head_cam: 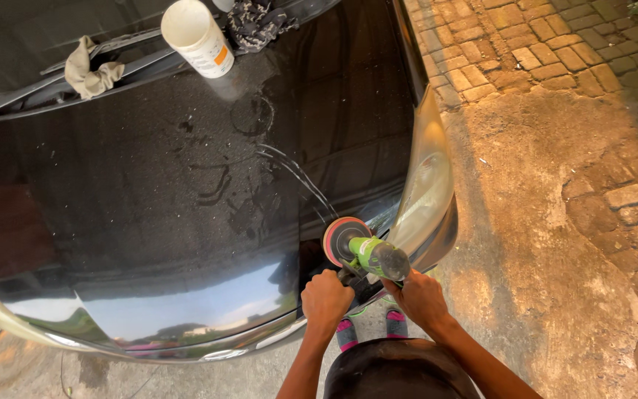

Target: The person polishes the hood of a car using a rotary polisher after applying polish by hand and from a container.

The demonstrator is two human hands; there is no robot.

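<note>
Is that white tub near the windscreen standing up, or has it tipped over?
Standing upright. The white tub rests on its base on the black hood, and its round top faces the camera. Whether it is full cannot be told.

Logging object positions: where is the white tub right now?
In the head view, the white tub stands at the top of the black hood, between a beige rag and a dark cloth.
</note>
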